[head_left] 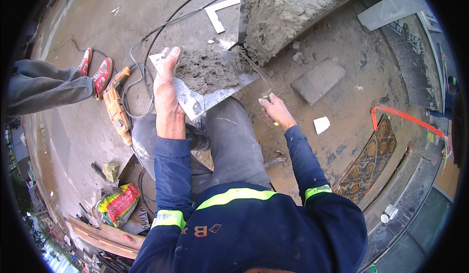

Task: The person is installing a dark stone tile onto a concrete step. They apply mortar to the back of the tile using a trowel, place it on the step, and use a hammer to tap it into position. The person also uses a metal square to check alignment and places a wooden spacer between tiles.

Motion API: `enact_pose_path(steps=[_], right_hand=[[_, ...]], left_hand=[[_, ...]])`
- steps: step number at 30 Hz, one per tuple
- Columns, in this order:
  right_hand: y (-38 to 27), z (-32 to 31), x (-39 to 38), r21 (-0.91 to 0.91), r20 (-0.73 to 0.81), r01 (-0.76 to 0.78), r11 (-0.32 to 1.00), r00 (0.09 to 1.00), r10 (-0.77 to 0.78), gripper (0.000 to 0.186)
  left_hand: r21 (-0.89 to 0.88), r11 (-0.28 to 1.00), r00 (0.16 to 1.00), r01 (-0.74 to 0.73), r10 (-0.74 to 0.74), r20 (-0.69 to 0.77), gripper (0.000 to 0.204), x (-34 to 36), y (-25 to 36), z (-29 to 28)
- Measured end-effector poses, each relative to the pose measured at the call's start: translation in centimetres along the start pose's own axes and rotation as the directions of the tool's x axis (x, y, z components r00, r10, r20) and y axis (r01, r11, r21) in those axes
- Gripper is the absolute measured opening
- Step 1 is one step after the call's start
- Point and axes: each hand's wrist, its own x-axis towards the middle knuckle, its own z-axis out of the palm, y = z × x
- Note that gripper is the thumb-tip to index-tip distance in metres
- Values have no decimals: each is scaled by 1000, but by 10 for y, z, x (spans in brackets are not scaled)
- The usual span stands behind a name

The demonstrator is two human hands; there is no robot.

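Muddy floor (342,109), tile (189,97) between hands (168,92) (278,111)

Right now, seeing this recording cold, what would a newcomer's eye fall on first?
Probably the clump of grey mortar on the flat board in the left hand, in the upper middle of the picture. Next, the orange power tool on the floor at left, beside another person's red shoes. Then the bent orange-red tube toward the right edge.

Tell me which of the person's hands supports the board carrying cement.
The left hand, holding the board at its left end; the right hand holds a thin tool instead.
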Motion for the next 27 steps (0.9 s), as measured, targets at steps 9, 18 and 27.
enact_pose_path(steps=[9, 18, 27], right_hand=[[-16, 3, 30, 136, 98, -161, 978, 984, 148, 35], [-22, -8, 62, 147, 110, -154, 977, 984, 139, 34], [-8, 10, 92, 248, -1, -197, 949, 979, 203, 29]], left_hand=[[73, 997, 999, -39, 38, 22, 97, -6, 5, 12], [32, 999, 970, 14, -22, 241, 47, -1, 8, 44], [16, 1000, 971, 17, -20, 238, 39, 2, 5, 43]])
